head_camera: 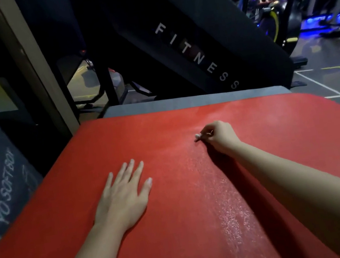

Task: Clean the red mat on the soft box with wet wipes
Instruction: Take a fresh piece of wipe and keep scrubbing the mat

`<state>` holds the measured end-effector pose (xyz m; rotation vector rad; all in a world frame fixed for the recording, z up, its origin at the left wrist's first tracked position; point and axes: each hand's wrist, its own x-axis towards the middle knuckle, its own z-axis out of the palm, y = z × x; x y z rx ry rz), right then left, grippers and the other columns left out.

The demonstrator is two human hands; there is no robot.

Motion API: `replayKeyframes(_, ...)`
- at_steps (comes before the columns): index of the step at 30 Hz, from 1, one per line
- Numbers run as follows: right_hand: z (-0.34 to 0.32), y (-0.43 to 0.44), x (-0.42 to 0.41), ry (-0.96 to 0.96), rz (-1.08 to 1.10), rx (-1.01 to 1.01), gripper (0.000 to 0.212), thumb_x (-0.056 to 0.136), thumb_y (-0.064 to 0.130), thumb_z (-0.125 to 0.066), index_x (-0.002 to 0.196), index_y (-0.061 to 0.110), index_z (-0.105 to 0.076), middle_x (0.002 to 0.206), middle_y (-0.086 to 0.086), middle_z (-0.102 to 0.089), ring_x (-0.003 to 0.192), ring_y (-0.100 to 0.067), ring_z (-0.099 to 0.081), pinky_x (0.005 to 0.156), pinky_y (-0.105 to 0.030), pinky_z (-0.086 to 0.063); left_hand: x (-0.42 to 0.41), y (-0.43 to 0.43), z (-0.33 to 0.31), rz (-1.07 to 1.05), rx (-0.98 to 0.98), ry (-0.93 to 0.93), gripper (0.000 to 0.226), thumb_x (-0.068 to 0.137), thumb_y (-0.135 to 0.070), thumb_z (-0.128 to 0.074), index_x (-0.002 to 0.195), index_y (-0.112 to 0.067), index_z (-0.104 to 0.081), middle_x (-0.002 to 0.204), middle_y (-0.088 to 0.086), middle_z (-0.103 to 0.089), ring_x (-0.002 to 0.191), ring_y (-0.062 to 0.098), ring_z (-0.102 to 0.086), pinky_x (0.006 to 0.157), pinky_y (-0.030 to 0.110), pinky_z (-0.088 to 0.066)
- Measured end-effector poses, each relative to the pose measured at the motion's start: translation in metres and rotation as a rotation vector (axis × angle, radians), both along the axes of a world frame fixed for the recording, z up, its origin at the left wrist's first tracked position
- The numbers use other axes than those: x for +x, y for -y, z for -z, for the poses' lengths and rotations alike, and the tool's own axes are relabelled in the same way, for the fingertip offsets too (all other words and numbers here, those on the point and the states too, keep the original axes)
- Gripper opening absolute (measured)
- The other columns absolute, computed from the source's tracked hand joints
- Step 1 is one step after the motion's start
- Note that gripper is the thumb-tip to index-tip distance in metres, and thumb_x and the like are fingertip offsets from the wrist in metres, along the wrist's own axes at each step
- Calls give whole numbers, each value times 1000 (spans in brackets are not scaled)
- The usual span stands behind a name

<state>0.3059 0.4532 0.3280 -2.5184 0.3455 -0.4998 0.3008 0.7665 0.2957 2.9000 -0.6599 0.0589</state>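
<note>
Dim gym equipment stood behind the flat red textured mat [175, 195]. Left hand [123, 194] lay flat, fingers spread; right hand [219, 136] pinched a small bunched white wipe [197, 137]. Wiping seemed underway; next stroke likely needs firm downward pressure.

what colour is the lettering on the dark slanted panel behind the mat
White: the lettering spells FITNESS down the dark slanted panel, seen in the head view.

Both forearms bare, hands [121, 194] ungloved, no sleeves showing.

Red mat [180, 227] bare between hands; black sloped panel [195, 42] blocks beyond far edge.
</note>
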Motion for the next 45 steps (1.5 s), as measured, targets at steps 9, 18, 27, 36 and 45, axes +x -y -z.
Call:
replayKeyframes(9, 0, 18, 20, -123, -139, -92, 24, 87, 40, -72, 92, 17, -77, 85, -1, -70, 78, -17, -61, 65, -24, -39, 1, 0, 2, 10, 33, 15, 89, 80, -70, 14, 162, -39, -1, 170, -14, 5, 154, 2, 9, 127, 36, 4)
replayKeyframes(18, 14, 50, 135, -35, 170, 0, 29, 85, 50, -70, 84, 22, -75, 92, -7, -73, 96, -32, -65, 80, -34, -51, 0, 2, 0, -1, 23, 4, 86, 79, -71, 16, 160, -45, 4, 166, -21, 14, 149, -5, 21, 126, 33, 10)
replayKeyframes(27, 0, 69, 132, -202, -29, -98, 23, 81, 57, -71, 74, 35, -69, 75, 11, -64, 88, -20, -59, 96, -45, -38, -3, 3, 0, 2, 12, 24, 81, 86, -69, 10, 161, -41, 2, 168, -18, 11, 151, -3, 19, 126, 35, 10)
replayKeyframes(36, 13, 60, 186, -65, 260, 35, 32, 84, 57, -67, 95, 28, -75, 103, -8, -72, 111, -31, -59, 99, -41, -36, 2, 1, 6, -4, 13, 29, 78, 88, -68, 9, 161, -42, 4, 168, -20, 13, 149, -5, 22, 126, 37, 8)
replayKeyframes(45, 2, 38, 158, -126, -66, -52, 21, 85, 46, -70, 96, 29, -75, 98, 0, -71, 98, -23, -61, 84, -32, -47, 2, 1, 4, -7, 0, 27, 80, 87, -69, 9, 162, -42, 0, 169, -18, 8, 151, -4, 17, 127, 36, 6)
